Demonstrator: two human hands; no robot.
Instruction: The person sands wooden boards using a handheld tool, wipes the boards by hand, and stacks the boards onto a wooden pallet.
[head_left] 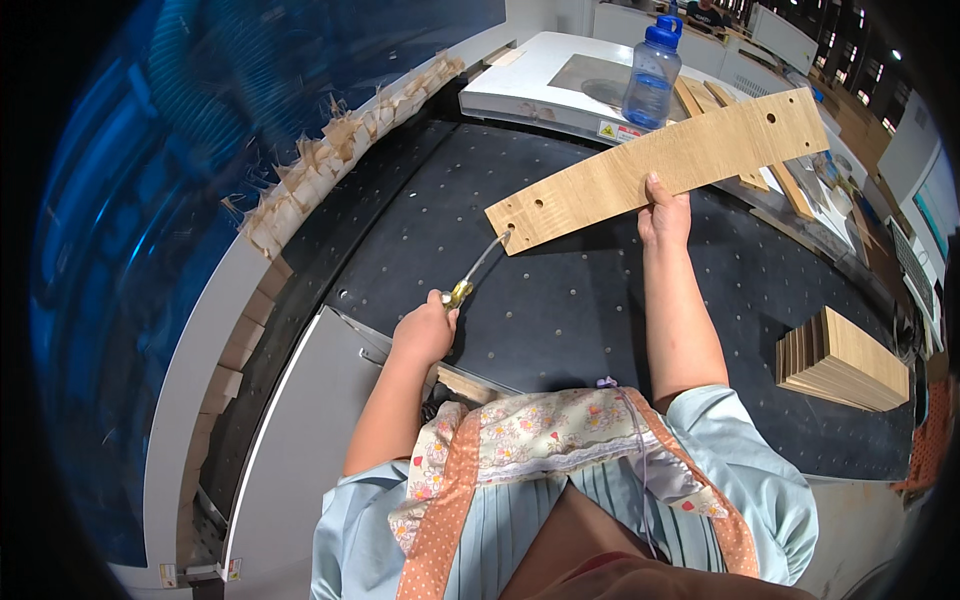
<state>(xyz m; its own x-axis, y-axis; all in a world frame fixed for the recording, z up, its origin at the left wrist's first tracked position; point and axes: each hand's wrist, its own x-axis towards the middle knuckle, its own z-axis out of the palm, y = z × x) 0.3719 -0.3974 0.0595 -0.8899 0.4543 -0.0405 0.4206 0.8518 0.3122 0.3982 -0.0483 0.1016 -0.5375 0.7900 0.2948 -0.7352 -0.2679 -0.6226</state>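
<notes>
A long, light wooden board with several round holes near its ends is held up at a slant above the black table. My right hand grips its lower edge, thumb on the face. In my left hand is an air blow gun with a yellowish body and a thin, bent metal nozzle. The nozzle's tip is at a hole in the board's left end; whether it touches the wood I cannot tell. My left fingers are closed round the gun, partly hidden.
A stack of similar boards stands on the black dotted table at the right. Behind are a white machine surface, a blue-lidded water bottle and wooden strips. Along the left runs a machine with a blue cover and a frayed edge.
</notes>
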